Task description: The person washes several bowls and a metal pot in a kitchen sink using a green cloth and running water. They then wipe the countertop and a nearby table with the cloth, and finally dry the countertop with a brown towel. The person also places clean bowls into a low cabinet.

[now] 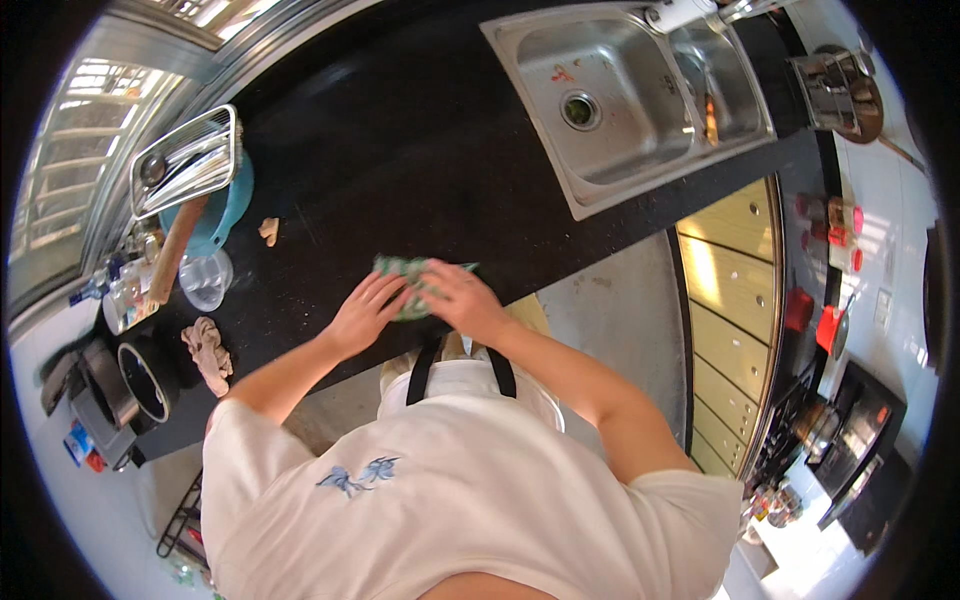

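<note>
Both hands met over a green-and-white cloth [413, 306] near the front edge of a black surface [380, 170], just ahead of the wearer's body. We saw the left hand [366, 311] touching the cloth's left part and the right hand [464, 300] reaching over its right part, fingertips close together; whether the fingers pinched it or merely pressed, we could not tell. We judged that contact from two sides steadied soft fabric that one hand alone might have let slide, and that working near the edge kept the elbows comfortably bent.

To the left, a wire-rimmed basket [237, 160] of slender utensils sat over a turquoise basin [236, 205], an arrangement we took for a way to let drips fall clear of the surface. A wooden rolling pin [178, 250] slanted beside them, near a clear plastic container [206, 280]. A knob of ginger [269, 231] lay apart, toward the hands, perhaps for easy reach. A crumpled beige rag [207, 355] rested near a dark round pot [150, 382].

Across the surface, a steel double sink [625, 186] was set in flush. We noted orange scraps [563, 73] beside its drain [580, 110], where water would presumably gather them.
</note>
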